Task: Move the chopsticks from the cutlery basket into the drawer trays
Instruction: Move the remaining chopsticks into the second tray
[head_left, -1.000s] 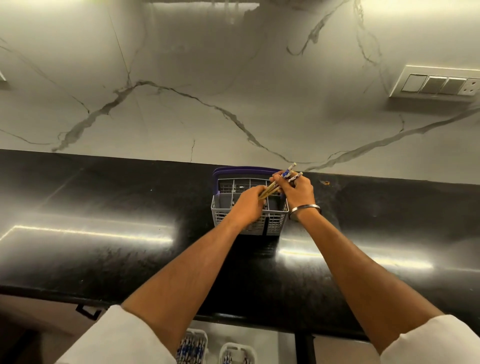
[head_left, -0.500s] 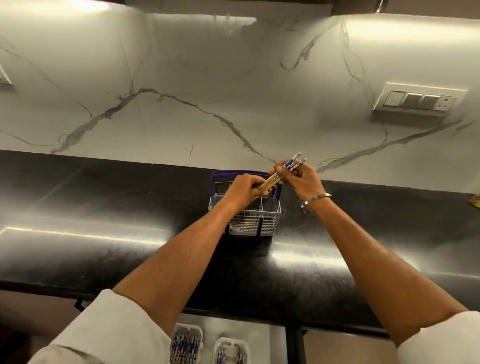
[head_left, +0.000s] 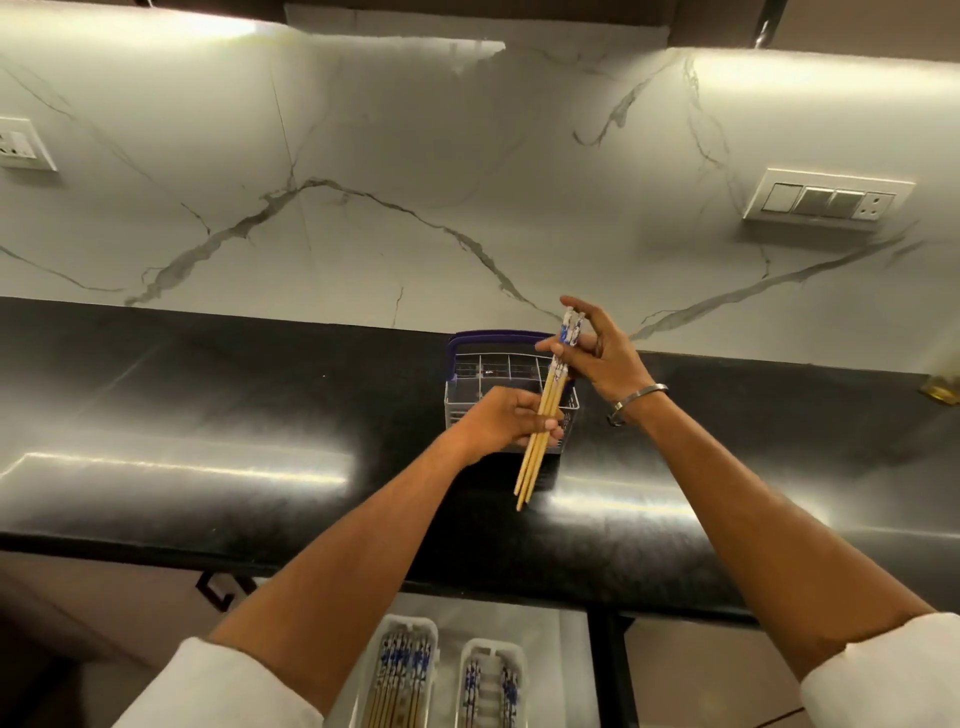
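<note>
A small bundle of wooden chopsticks (head_left: 535, 457) with blue-and-white patterned tops is held above the counter, lifted clear of the grey cutlery basket (head_left: 467, 384) with a purple rim. My left hand (head_left: 504, 421) grips the bundle at its middle. My right hand (head_left: 597, 348) pinches the patterned tops, its other fingers spread. The thin ends point down toward me. Two white drawer trays lie in the open drawer below: the left tray (head_left: 426, 631) holds several chopsticks, the right tray (head_left: 514, 654) holds a few.
The black counter (head_left: 208, 415) runs across the view with a marble backsplash behind. Switch plates sit on the wall at right (head_left: 826, 200) and far left (head_left: 21, 143). A black cabinet handle (head_left: 221, 592) shows under the counter edge. A brass object (head_left: 943, 389) stands at far right.
Both hands have raised the chopsticks out of the basket and swung them from a slant toward upright. The view has tilted, showing more of the drawer trays.
</note>
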